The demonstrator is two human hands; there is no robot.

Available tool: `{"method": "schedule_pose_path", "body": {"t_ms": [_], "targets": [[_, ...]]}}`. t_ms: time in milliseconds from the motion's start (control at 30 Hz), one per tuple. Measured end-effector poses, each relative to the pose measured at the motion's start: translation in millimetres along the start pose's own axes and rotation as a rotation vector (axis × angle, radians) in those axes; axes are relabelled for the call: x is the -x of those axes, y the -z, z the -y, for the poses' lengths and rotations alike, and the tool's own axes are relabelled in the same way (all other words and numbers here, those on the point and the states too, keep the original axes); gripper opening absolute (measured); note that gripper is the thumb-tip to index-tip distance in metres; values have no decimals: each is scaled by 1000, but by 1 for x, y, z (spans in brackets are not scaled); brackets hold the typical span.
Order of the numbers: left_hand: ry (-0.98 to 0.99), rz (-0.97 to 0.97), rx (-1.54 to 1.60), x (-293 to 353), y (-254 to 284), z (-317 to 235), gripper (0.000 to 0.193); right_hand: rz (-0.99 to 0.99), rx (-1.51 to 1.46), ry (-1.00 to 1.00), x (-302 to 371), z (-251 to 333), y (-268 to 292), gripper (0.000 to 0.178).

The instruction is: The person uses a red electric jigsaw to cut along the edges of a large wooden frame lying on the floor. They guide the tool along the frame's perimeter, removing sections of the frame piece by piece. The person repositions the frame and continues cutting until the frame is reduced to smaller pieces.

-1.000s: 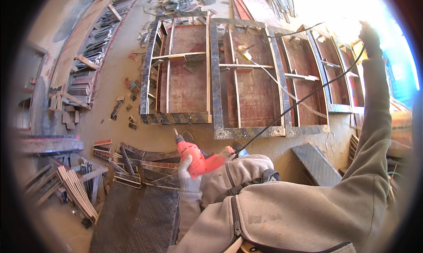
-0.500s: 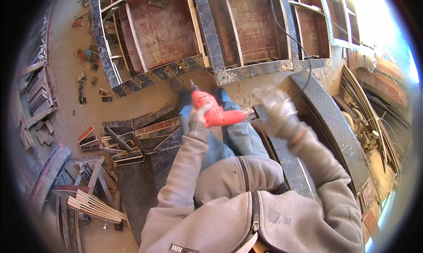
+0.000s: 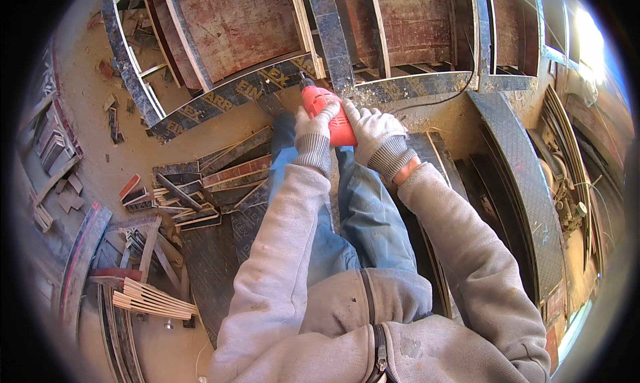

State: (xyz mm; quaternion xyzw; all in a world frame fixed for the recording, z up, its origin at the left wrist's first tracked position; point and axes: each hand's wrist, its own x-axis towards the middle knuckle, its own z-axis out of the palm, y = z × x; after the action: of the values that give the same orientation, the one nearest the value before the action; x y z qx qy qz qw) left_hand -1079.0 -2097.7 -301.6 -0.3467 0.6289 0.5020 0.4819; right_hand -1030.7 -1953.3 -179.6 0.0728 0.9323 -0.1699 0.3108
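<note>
Left hand [image 3: 315, 124], right hand [image 3: 375, 131] grip drill [image 3: 341, 128], perhaps touching yellow-lettered board [image 3: 233, 96]

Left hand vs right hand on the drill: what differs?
The left hand is on the left side of the red drill; the right hand is on its right. Bare wrist shows between the right hand's cuff and sleeve; the left hand's cuff meets its sleeve. Shared: pale knit gloves, grey ribbed cuffs, both holding the drill.

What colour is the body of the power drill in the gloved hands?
Pinkish red: the power drill shows best in the head view.
</note>
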Motion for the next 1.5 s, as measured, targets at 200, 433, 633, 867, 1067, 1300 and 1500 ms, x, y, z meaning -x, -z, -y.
{"method": "schedule_pose_path", "body": {"t_ms": [200,433,633,867,1067,1300,1500], "targets": [[11,-51,-125,5,-5,-14,104,57,-54,-35,-13,-5,-2,68],[9,-57,33,3,-15,-18,97,65,-103,-50,-18,-12,-3,68],[79,-184,-134,23,-25,-44,97,180,-183,-54,-34,-10,15,67],[-5,-293,100,10,-15,-69,77,149,-137,23,-70,5,36,44],[-53,-30,323,-31,4,-41,25,22,-33,48,-77,18,45,23],[35,-343,382,3,-38,-70,73,259,-71,56,-85,-6,62,33],[139,-376,577,-3,-52,-79,67,352,21,65,-107,-16,77,24]]}}
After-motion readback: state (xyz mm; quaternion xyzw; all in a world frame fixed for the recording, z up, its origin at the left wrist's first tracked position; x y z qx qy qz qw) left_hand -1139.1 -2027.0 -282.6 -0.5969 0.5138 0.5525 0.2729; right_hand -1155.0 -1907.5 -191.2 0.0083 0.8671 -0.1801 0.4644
